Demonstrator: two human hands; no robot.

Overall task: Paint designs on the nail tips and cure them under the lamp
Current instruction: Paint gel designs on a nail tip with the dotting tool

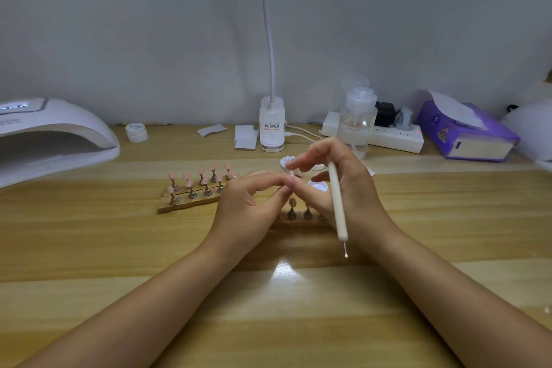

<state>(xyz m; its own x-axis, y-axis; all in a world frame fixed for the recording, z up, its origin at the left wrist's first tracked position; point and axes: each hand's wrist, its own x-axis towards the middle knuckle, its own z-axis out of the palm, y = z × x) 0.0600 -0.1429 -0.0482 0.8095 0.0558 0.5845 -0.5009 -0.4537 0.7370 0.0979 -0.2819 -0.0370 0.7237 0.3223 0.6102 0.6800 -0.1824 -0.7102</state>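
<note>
At the table's centre my left hand (251, 197) and my right hand (334, 182) meet, fingertips pinching something small that I cannot make out. A cream dotting pen (337, 203) sits tucked in my right hand, its metal ball tip pointing toward me. Under the hands lies a wooden strip (298, 218) with nail tips on metal stands. A second wooden holder (191, 191) with several pink nail tips lies to the left. A small open white gel pot (318, 187) shows between my fingers. The white curing lamp (50, 140) stands at far left.
A clip desk lamp (271, 128) stands at the back centre, with paper wipes (246, 136) beside it. A closed small jar (136, 131), a clear pump bottle (358, 119), a power strip (388, 134) and a purple tissue pack (466, 131) line the back edge.
</note>
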